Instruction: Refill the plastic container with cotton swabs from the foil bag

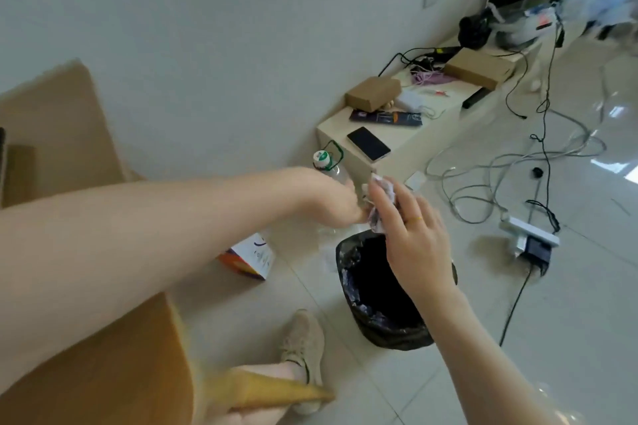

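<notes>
A crumpled, shiny foil bag with pale print is held between both hands, just above the rim of a black-lined waste bin on the floor. My right hand grips the bag from the right, fingers wrapped over it, a gold ring on one finger. My left hand pinches the bag's left side, fingers curled. The plastic container and the cotton swabs are not in view.
A wooden table edge lies at lower left. Behind my left hand stands a clear water bottle. A small printed box sits on the floor. A low cabinet carries a phone and boxes. Cables and a power strip lie right.
</notes>
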Motion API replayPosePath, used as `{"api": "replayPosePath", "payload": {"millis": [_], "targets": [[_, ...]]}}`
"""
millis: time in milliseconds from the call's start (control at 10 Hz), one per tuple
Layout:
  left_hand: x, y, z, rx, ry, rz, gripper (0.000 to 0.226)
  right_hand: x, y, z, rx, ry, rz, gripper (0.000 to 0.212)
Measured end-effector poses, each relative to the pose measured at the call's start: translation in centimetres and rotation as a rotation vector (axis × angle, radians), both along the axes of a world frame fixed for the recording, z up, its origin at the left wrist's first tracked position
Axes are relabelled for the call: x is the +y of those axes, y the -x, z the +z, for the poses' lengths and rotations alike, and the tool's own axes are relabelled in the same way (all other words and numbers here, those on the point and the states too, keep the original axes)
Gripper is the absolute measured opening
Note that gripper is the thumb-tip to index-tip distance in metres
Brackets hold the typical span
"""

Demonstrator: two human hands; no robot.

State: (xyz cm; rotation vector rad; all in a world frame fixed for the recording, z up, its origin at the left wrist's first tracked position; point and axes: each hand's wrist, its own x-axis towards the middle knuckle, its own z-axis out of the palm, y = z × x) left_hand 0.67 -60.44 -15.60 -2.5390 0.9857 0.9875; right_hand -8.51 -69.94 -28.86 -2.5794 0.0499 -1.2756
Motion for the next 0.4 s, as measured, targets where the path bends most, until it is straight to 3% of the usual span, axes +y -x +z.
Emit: {"api": "replayPosePath", "payload": {"millis": [100,200,300,400], "targets": [[-0.5,-2.8,-4.0,-0.401,-0.204,-0.278,0.076,-0.3,-1.0,-9.4,0.192,-0.103,-0.177,0.060],[-0.9,-4.1,-6.6,-0.468,-0.021,-0.529,0.058,0.2,-2.0,-16.4,0.522,-0.268,-0.246,0.083],[-0.6,-4.4,-9.4,-0.455,0.022,-0.604,0.034,1.1,-3.0,-21.2,0.914,-0.361,-0.270,0.088],[-0.3,-4.8,-9.9,-0.438,-0.001,-0.577,0.037,1.2,-4.0,-23.7,1.357,-0.476,-0.362,0.107]]}}
